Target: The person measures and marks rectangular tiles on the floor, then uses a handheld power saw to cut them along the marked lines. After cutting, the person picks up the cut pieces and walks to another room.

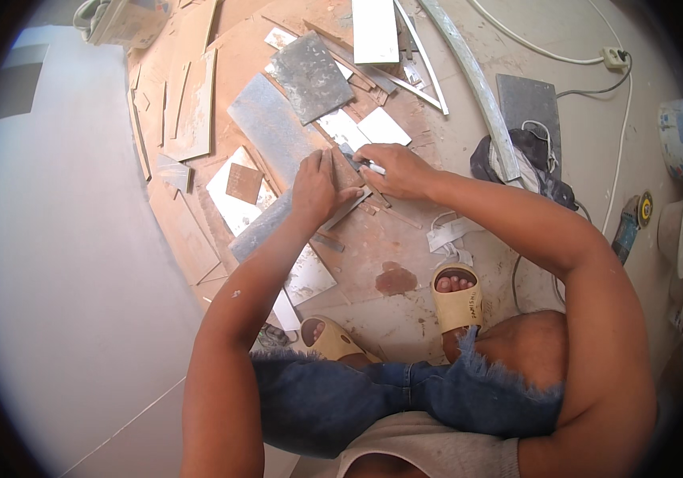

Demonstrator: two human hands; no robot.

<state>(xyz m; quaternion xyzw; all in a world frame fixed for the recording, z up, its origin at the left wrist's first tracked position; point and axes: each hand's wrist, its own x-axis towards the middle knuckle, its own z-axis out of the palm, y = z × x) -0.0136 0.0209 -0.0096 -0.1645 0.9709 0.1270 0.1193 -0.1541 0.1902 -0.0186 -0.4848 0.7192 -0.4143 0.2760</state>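
My left hand (316,190) lies flat on a narrow brownish tile strip (345,170), fingers together and thumb spread to the right. Just right of it, my right hand (396,170) is closed on a slim white pen-like stick (374,167), its tip hidden by the fingers. The strip lies against a long grey-blue tile (271,126) that runs up to the left. A second grey-blue tile (260,229) lies by my left forearm. Beyond the hands are a dark grey tile piece (310,77) and a white offcut (384,126).
A long metal bar (473,84) rests on a dark cloth bundle (526,163) at the right. An angle grinder (633,227), a bucket (682,139) and a cable with a socket block (615,57) lie further right. Tile scraps surround my sandalled feet (458,299).
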